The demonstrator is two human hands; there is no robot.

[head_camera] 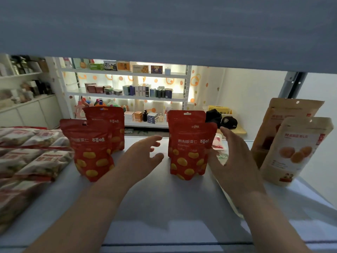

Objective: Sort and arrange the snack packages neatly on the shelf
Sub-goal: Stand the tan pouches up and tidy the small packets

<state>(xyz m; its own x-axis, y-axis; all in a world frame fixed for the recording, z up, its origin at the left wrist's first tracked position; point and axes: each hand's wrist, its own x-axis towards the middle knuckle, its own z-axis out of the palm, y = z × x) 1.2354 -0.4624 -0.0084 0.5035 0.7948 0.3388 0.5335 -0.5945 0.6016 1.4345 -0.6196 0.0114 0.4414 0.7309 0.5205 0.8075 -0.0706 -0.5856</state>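
Two pairs of red chestnut pouches stand upright on the white shelf (164,198). The left pair has a front pouch (91,150) and one behind it (107,121). The right pair has a front pouch (189,152) and a back one (184,117). My left hand (144,156) hovers open between the pairs, close to the right front pouch's left side, holding nothing. My right hand (233,156) is open with spread fingers just right of that same pouch; I cannot tell whether it touches. Two beige pouches (299,150) stand at the right.
Flat white-and-red snack packs (31,157) lie stacked along the left of the shelf. A small red-and-white packet (218,143) lies behind my right hand. The shelf above (164,30) hangs low overhead. Beyond the shelf stand other racks with boxes (127,88) and a black cap (228,122).
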